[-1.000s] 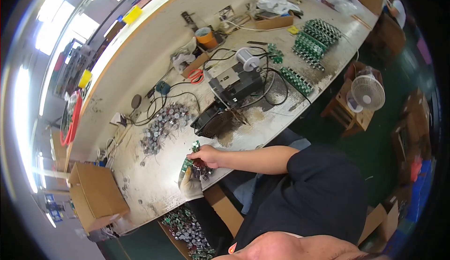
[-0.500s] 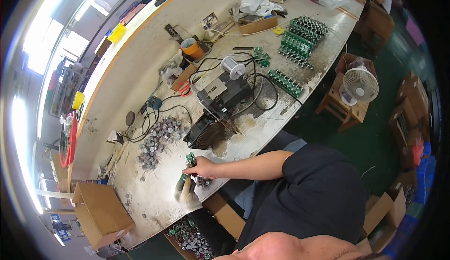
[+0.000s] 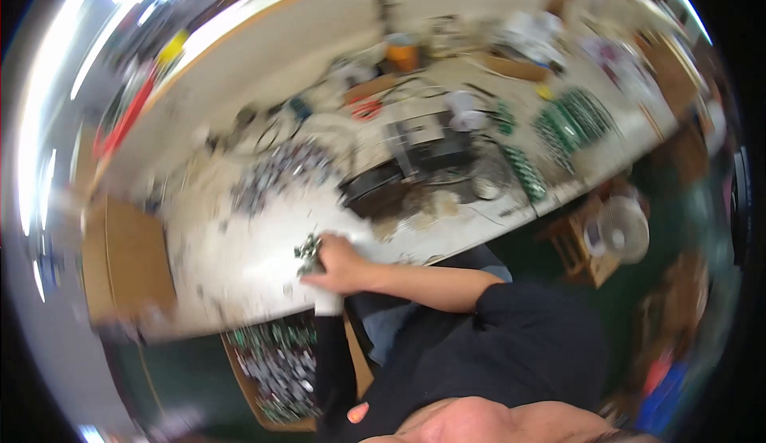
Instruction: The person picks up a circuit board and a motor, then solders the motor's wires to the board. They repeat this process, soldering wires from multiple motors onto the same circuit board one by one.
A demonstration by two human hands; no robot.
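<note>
Clump of small green-and-silver parts [image 3: 308,253] held over the bench [image 3: 255,271], near its front edge. Gloved left hand [image 3: 328,302] showing only in part, below the clump: fingers, in sight half a second ago, now covered; cannot tell how far closed. Bare right hand [image 3: 343,266] curled round the clump, handling apparently shifted mostly to it. Farther right, dark machine [image 3: 435,152], then rows of green boards [image 3: 573,128].
</note>
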